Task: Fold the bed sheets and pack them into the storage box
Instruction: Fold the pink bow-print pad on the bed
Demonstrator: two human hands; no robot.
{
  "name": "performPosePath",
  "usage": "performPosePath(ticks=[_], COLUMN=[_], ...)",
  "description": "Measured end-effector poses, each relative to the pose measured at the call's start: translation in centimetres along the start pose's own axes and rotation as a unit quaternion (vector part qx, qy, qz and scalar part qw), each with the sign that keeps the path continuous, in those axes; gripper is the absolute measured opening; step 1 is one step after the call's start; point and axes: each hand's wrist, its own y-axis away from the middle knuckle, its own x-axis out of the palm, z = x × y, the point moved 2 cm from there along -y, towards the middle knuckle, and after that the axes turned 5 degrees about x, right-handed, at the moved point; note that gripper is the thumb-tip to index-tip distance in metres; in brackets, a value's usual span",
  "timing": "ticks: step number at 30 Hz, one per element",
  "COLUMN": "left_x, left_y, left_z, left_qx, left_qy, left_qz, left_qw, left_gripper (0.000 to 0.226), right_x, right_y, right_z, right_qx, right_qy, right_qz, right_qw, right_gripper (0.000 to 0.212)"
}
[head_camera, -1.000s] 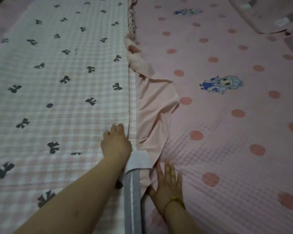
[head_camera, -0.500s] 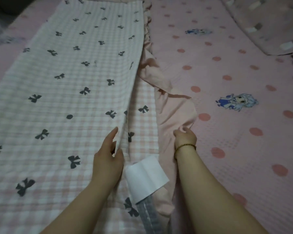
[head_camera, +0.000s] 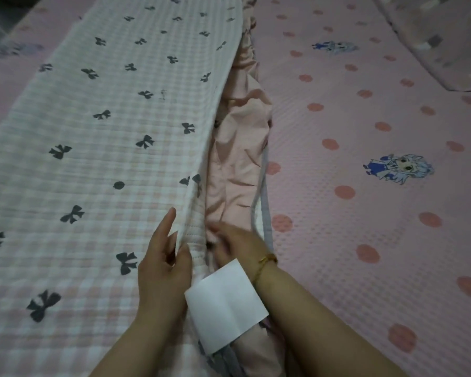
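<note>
White label (head_camera: 226, 304) sits nearest me, between my wrists, covering the sheet's near end. My left hand (head_camera: 162, 265) pinches the folded edge of the bow-print sheet (head_camera: 98, 164), thumb under, fingers over. My right hand (head_camera: 235, 244), just beside it, presses into the pink skirt (head_camera: 237, 148); it's blurred, so I cannot tell whether it grips anything. The sheet runs straight away from both hands, long axis pointing ahead, its bulk left of my left hand, which is nearer that edge. I judge the next fold turns on this edge. Beyond and right lies the dotted bed cover (head_camera: 365, 219). I see no storage box.
</note>
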Motion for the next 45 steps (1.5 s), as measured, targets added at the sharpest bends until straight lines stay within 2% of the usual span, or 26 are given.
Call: performPosePath(ticks=[2,3,4,7,10,12,15,16,18,19,21,24,26,28,30,31,32,33,34,35,37,38,39,42,43,45], left_x=[-0.4,-0.7,-0.8,-1.3,-1.3,-1.1,-0.7,-0.7,-0.6,-0.7,-0.7,-0.6,-0.5,-0.2,0.5,1.1,1.8,2.6,3.5,4.3,5.6,5.7,5.7,3.3,2.0,-0.3], left_y=[0.1,0.0,-0.1,-0.1,-0.6,-1.1,-1.6,-1.6,-1.6,-1.7,-1.9,-2.2,-2.3,-2.2,-2.0,-1.7,-1.6,-1.2,-0.6,-0.5,0.2,0.5,0.5,0.9,1.0,1.3], left_z=[0.1,0.4,0.5,0.9,1.3,1.7,2.7,3.0,3.6,4.1,4.9,5.9,5.9,5.9,5.5,4.9,4.4,4.0,3.8,4.3,4.7,4.8,4.9,4.7,4.8,5.6], left_qx=[-0.002,-0.002,-0.001,-0.007,0.005,0.018,0.048,0.067,0.093,0.101,0.107,0.121,0.112,0.094,0.098,0.116,0.142,0.163,0.181,0.192,0.213,0.217,0.216,0.227,0.238,0.26], left_qy=[0.004,0.007,0.015,0.035,0.03,0.027,0.011,-0.002,-0.018,-0.023,-0.022,-0.016,0.0,0.026,0.022,0.004,-0.032,-0.08,-0.138,-0.209,-0.356,-0.407,-0.432,-0.456,-0.465,-0.52], left_qz=[-0.015,-0.017,-0.015,0.003,0.007,0.01,0.006,0.0,-0.017,-0.031,-0.046,-0.042,-0.032,-0.013,0.015,0.043,0.081,0.131,0.189,0.251,0.348,0.368,0.375,0.334,0.307,0.269], left_qw=[1.0,1.0,1.0,0.999,1.0,0.999,0.999,0.998,0.995,0.994,0.993,0.992,0.993,0.995,0.995,0.992,0.986,0.975,0.955,0.925,0.841,0.807,0.791,0.793,0.796,0.768], left_gripper=[0.063,0.061,0.06,0.058,0.066,0.079,0.085,0.079,0.066,0.066,0.068,0.059,0.049,0.052,0.049,0.041,0.039,0.048,0.065,0.08,0.093,0.09,0.086,0.095,0.092,0.078], right_x=[-2.8,-3.8,-4.6,-5.1,-4.4,-3.4,-3.1,-3.0,-2.1,-1.1,1.1,1.6,1.3,0.9,0.1,-0.4,-1.1,-2.4,-3.6,-4.3,-6.2,-6.6,-6.8,-5.3,-3.9,-0.9], right_y=[-0.4,-1.5,-3.2,-8.6,-12.0,-13.3,-13.8,-13.4,-12.4,-12.2,-11.7,-12.2,-12.0,-10.6,-8.5,-7.0,-5.5,-3.6,-1.4,0.4,4.8,6.9,8.4,11.9,12.6,13.6], right_z=[-0.2,-0.7,-0.7,-0.9,-1.5,-1.8,-1.9,-1.5,-0.4,0.2,0.4,-0.8,-1.5,-1.8,-2.2,-2.4,-2.6,-3.0,-4.0,-5.1,-6.9,-7.2,-7.2,-5.8,-4.8,-2.7], right_qx=[0.049,0.067,0.08,0.144,0.197,0.195,0.18,0.162,0.071,0.019,-0.055,-0.097,-0.128,-0.126,-0.128,-0.143,-0.126,-0.06,0.032,0.113,0.2,0.221,0.229,0.202,0.173,0.108], right_qy=[-0.104,-0.128,-0.123,0.032,0.003,0.052,0.098,0.105,0.092,0.089,0.121,0.182,0.252,0.323,0.297,0.227,0.131,0.012,-0.101,-0.207,-0.35,-0.362,-0.348,-0.258,-0.199,-0.003], right_qz=[-0.188,-0.237,-0.24,-0.117,-0.064,-0.053,-0.101,-0.136,-0.186,-0.173,-0.093,-0.042,-0.023,0.015,0.018,-0.029,-0.093,-0.164,-0.212,-0.22,-0.219,-0.217,-0.216,-0.189,-0.167,-0.131], right_qw=[0.975,0.961,0.96,0.982,0.978,0.978,0.974,0.972,0.976,0.981,0.987,0.978,0.959,0.938,0.946,0.963,0.979,0.985,0.971,0.946,0.889,0.879,0.883,0.926,0.95,0.985], right_gripper=[0.035,0.038,0.045,0.071,0.087,0.077,0.035,0.028,0.026,0.026,0.027,0.029,0.038,0.05,0.05,0.048,0.042,0.034,0.03,0.029,0.03,0.03,0.031,0.041,0.054,0.07])
